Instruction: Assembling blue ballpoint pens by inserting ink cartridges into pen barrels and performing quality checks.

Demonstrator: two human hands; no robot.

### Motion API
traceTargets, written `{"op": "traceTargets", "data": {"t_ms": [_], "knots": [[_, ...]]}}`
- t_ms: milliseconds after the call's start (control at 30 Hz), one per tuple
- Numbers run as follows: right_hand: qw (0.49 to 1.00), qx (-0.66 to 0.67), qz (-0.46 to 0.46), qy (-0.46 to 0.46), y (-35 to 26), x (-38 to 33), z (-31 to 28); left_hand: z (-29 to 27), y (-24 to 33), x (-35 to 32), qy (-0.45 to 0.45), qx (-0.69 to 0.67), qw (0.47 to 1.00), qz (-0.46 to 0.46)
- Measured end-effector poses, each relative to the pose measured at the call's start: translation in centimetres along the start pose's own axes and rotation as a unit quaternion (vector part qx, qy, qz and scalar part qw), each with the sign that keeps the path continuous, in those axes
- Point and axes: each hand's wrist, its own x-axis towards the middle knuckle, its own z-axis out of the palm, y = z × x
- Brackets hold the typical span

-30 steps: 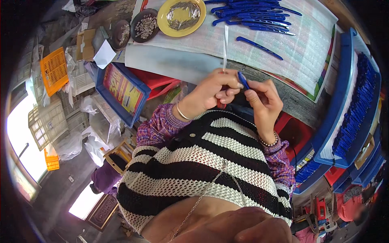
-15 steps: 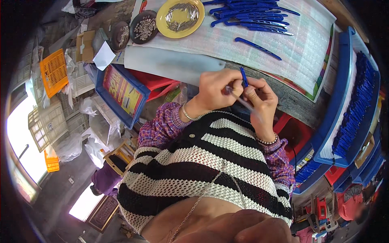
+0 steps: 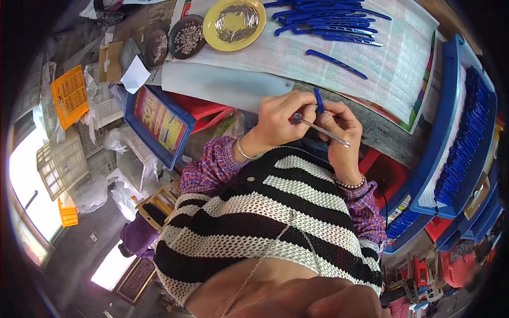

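My left hand (image 3: 281, 119) grips a thin silver rod (image 3: 323, 131) that slants down to the right across my other hand. My right hand (image 3: 339, 130) pinches a slim blue plastic pen part (image 3: 318, 100) that stands upright between the fingers. Both hands meet close together at the table's near edge, above my striped knitted top. A pile of the same blue parts (image 3: 323, 21) lies on the printed sheet (image 3: 403, 69) beyond, with one single blue part (image 3: 336, 63) apart from it.
A yellow dish of thin metal pieces (image 3: 233, 21) and two dark bowls (image 3: 185, 37) stand at the back left. Blue trays full of blue parts (image 3: 466, 138) line the right side. A blue box (image 3: 159, 124), an orange crate (image 3: 69, 95) and clutter lie left.
The white rod held upright a second ago is gone from that position; my left hand now holds a silver rod slanting across my right hand. Both hands stay together at the table edge.
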Motion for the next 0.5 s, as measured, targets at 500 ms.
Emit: {"op": "traceTargets", "data": {"t_ms": [500], "knots": [[0.999,0.02,0.029,0.017,-0.3,-0.04,-0.28,-0.08,-0.25,-0.26,-0.049,-0.146,0.973,-0.174]]}}
